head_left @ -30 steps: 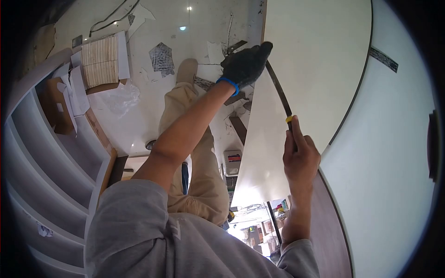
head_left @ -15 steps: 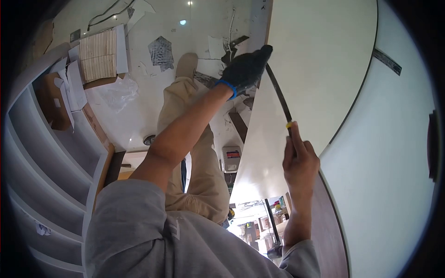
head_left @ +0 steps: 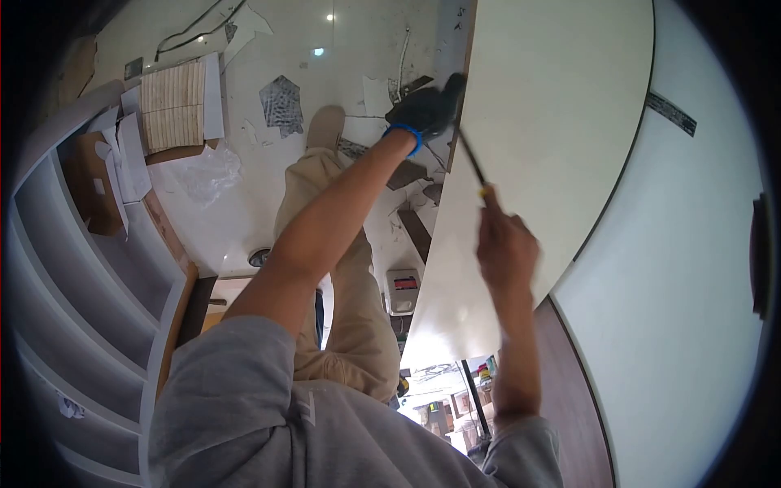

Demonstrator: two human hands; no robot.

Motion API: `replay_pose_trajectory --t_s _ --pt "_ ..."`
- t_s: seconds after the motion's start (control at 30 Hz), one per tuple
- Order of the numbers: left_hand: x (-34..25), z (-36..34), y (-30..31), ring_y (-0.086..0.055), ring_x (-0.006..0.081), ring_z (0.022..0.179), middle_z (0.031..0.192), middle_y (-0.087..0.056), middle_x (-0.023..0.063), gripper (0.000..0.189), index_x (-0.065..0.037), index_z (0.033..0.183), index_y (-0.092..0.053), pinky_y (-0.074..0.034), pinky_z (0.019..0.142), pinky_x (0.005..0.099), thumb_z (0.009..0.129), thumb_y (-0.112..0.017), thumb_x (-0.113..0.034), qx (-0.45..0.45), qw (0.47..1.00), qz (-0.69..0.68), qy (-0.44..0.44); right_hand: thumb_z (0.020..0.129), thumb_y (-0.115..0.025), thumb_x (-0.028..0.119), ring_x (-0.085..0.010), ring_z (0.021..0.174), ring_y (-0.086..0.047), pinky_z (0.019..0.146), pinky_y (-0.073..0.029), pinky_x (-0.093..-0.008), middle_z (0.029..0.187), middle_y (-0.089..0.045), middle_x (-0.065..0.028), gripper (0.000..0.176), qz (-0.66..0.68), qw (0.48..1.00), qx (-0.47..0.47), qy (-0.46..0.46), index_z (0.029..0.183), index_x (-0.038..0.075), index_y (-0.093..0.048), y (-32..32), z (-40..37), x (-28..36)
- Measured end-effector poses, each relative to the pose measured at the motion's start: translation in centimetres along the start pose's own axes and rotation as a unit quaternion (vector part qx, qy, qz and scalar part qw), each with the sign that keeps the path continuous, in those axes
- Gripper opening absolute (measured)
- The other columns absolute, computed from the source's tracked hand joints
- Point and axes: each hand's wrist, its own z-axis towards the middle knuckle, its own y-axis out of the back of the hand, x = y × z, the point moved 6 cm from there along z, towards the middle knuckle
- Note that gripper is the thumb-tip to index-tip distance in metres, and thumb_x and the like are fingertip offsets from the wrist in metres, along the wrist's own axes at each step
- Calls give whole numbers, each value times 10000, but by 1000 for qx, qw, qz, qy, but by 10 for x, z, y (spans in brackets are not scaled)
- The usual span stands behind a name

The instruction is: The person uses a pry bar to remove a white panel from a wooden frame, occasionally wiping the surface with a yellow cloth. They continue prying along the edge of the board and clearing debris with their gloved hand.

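Note:
My right hand point(head_left: 508, 248), bare, is wrapped round the handle of a long, narrow dark file point(head_left: 472, 154) with a yellow collar. The file slants across the left edge of a large cream panel point(head_left: 561, 138). At its far end, my left hand point(head_left: 427, 110) wears a black glove with a blue cuff. The left fingers are closed at the file's end beside the panel edge; the glove hides the tip and the exact hold. The file and right hand look slightly blurred.
Dark scraps and offcuts point(head_left: 415, 232) litter the glossy floor left of the panel. A white box-shaped case point(head_left: 403, 291) stands near my leg. An open carton of pale strips point(head_left: 172, 106) and a curved grey shelf unit point(head_left: 89, 285) are at left. A white board point(head_left: 675, 268) is at right.
My right hand has pushed the file up and to the left, and less of its blade shows. My gloved left hand has shifted a little outward past the panel edge.

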Motion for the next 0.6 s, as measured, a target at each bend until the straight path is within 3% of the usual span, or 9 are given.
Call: replay_pose_trajectory --t_s 0.1,0.17,0.23,0.3,0.33,0.4,0.5,0.57,0.6 --pt "52 12 -37 -623 421 936 1008 -643 252 623 -27 1223 -538 -464 878 478 972 -192 -480 24 996 81 -29 875 -618 212 -209 454 -554 428 -460 -344 569 -535 -55 340 -18 999 41 3 1216 208 -626 -22 -4 3" --pt "13 -24 -9 -632 410 903 1022 -635 250 530 -27 1360 -392 -492 822 484 983 -266 -379 11 990 94 -108 870 -627 206 -201 448 -549 423 -452 -334 566 -530 -54 355 15 1000 18 -5 1225 214 -622 -9 -4 -3" --pt "-18 -55 -9 -639 376 800 963 -629 229 493 -34 1402 -262 -514 694 482 960 -359 -230 -72 962 149 -217 866 -636 201 -191 438 -541 414 -440 -325 563 -523 -50 370 79 996 -9 -41 1235 219 -617 35 -24 -18" --pt "-46 -65 1 -635 369 758 922 -628 218 472 -26 1378 -306 -511 649 487 954 -390 -218 -125 946 134 -266 861 -645 198 -184 428 -531 406 -430 -323 561 -516 -47 382 77 996 7 -41 1241 223 -613 31 -31 -18" --pt "-32 -55 -8 -633 390 781 896 -641 223 459 -30 1358 -325 -508 685 491 975 -336 -283 -137 942 154 -264 859 -649 197 -180 424 -527 402 -425 -322 560 -512 -45 388 73 996 14 -42 1244 224 -612 29 -33 -18" --pt "15 -18 -26 -638 374 781 915 -649 214 424 -31 1334 -369 -511 680 472 939 -388 -184 -13 988 114 -104 857 -653 196 -172 407 -513 390 -411 -325 551 -501 -45 378 35 999 17 -19 1232 220 -620 -15 -27 -8" --pt "25 -21 -21 -632 378 745 812 -639 207 437 -42 1348 -338 -503 659 464 930 -413 -147 60 996 68 -23 865 -642 202 -176 397 -507 382 -407 -329 553 -501 -48 362 16 999 44 -29 1226 214 -621 -22 -26 0" --pt "5 -45 -20 -629 377 719 799 -630 211 457 -47 1358 -324 -500 641 463 923 -423 -148 -4 973 152 -173 876 -626 216 -188 396 -513 381 -413 -337 563 -510 -53 356 28 997 54 -45 1231 210 -613 -9 -35 -4" --pt "-14 -66 -10 -627 380 696 792 -624 224 472 -43 1361 -323 -499 612 464 912 -433 -140 17 974 129 -186 882 -617 224 -197 398 -518 382 -418 -342 570 -516 -57 355 40 996 61 -56 1236 208 -608 15 -48 -9"
